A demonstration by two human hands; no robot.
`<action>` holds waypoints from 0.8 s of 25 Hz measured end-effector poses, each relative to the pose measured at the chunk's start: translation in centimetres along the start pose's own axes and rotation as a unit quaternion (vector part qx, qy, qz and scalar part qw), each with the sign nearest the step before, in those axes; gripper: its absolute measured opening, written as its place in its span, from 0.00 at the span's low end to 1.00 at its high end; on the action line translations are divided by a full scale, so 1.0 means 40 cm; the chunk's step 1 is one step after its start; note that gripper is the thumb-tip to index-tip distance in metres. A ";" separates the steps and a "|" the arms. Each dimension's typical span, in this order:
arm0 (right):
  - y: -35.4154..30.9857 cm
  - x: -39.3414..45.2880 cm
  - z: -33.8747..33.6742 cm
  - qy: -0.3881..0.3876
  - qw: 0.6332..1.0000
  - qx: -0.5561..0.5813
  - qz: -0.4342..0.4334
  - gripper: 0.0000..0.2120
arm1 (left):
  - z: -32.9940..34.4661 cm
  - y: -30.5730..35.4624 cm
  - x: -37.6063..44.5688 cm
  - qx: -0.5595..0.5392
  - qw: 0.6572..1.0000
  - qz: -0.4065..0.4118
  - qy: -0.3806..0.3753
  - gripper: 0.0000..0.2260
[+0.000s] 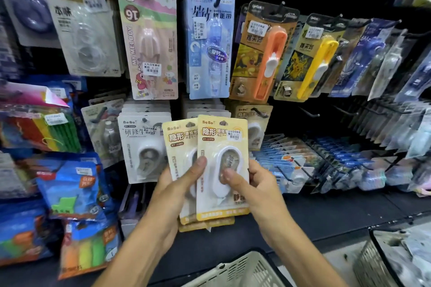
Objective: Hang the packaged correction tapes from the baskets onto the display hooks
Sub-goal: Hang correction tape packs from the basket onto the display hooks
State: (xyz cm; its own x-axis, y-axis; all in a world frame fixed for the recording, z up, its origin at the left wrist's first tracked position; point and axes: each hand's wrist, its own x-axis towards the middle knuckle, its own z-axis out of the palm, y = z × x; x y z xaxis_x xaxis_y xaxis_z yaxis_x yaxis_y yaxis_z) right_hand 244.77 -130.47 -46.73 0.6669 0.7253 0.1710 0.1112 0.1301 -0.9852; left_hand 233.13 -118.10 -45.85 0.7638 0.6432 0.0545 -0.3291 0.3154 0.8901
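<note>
I hold a small stack of yellow BoBo correction tape packs in front of the display. My left hand [179, 184] grips the stack from the left, thumb on the front pack [221, 142]. My right hand [247, 182] pinches the front pack's white blister from the right. A second yellow pack [179, 137] peeks out behind on the left, with more edges showing below. Behind my hands hang a white BoBo pack [142, 147] and another yellow pack on a hook [256, 112]. A bare black hook [310, 112] sticks out to the right.
Upper hooks carry a pink My Melody pack [149, 39], a blue pack [210, 46] and orange and yellow clip pushers [263, 53]. A beige basket [242, 270] sits below my hands, a second basket [382, 258] at lower right. Coloured packets [70, 184] crowd the left.
</note>
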 end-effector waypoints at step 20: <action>-0.077 0.091 -0.184 0.070 0.934 -0.346 0.059 0.23 | 0.001 0.015 0.014 0.007 0.996 0.076 0.050 0.22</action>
State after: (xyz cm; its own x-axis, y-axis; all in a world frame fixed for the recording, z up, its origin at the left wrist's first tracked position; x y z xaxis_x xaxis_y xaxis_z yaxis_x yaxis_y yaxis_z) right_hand 252.28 -133.21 -43.12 0.7893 0.6049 0.1055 0.4471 -0.4484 -0.7740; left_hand 233.38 -117.57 -45.27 0.6462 0.7494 0.1445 -0.4279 0.1990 0.8817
